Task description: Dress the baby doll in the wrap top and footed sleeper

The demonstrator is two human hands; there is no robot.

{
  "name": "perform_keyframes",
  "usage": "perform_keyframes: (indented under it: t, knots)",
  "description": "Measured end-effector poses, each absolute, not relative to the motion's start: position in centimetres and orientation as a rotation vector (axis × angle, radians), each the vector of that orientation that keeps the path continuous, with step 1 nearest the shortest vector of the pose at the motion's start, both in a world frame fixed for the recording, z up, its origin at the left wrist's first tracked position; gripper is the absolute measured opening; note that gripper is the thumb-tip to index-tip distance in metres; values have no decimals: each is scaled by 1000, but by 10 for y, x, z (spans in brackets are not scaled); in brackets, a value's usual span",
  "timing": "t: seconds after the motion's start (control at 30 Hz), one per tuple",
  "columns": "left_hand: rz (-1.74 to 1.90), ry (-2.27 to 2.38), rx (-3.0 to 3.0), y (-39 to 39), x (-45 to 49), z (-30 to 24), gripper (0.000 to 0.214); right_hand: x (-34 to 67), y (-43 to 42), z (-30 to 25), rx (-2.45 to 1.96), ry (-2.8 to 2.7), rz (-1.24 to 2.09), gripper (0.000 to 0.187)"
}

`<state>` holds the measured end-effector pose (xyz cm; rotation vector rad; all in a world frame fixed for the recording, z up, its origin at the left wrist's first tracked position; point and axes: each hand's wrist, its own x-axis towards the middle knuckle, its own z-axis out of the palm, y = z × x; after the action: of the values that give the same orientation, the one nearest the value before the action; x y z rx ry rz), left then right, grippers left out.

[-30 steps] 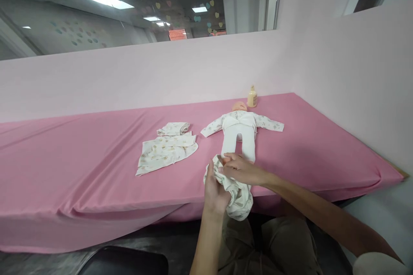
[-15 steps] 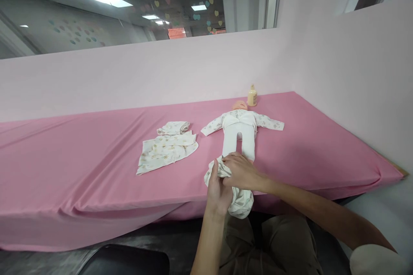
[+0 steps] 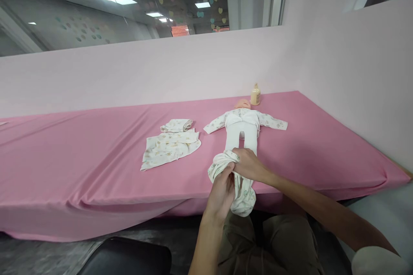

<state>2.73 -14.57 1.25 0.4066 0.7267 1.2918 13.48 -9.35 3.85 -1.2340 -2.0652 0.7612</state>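
Observation:
Bunched white printed baby pants (image 3: 242,197) are in both my hands at the table's front edge, one part hanging over it. My left hand (image 3: 222,191) grips the gathered cloth from below, thumb on top. Fingers bent, my right hand (image 3: 250,165) pinches the upper folds just beside it. Beyond them a baby doll (image 3: 241,131) lies on its back in a printed long-sleeved top, arms spread, with white-covered legs toward me. My right hand hides the ends of its legs.
Left of the doll lie a spread printed garment (image 3: 171,150) and a folded printed cloth (image 3: 177,125). A pump bottle (image 3: 255,95) stands by the doll's head. The pink-covered table (image 3: 106,154) meets walls behind and at right. A black chair (image 3: 125,258) is below left.
My hands have shifted along the gathered cloth, and more of its bunched upper part shows between them. The view has moved slightly. The doll and other clothes lie as before.

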Motion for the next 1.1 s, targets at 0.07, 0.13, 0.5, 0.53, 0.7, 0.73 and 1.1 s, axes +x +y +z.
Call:
perform_keyframes:
  t: [0.07,0.13,0.5,0.53,0.7,0.73,1.1]
  knots:
    - [1312,734,456,-146,30,12,23,137,-92,39,-1249,-2021,829,22]
    - [1343,747,490,-147,33,11,23,139,-89,38,-1253,-1972,901,23]
    - [1553,1053,647,-145,28,-3,23,158,-58,20,-1196,-1750,1092,8]
    - [1586,1071,624,-142,25,-6,24,159,-55,20,-1197,-1774,1049,10]
    - [1596,1173,759,-132,24,-17,56,158,-45,23,-1125,-1967,800,21]
    - [1597,1165,816,-131,26,-19,63,155,-44,25,-1102,-1998,760,21]
    - [1453,1511,1470,-126,-7,-27,46,186,-101,-6,-1363,-1860,677,25]
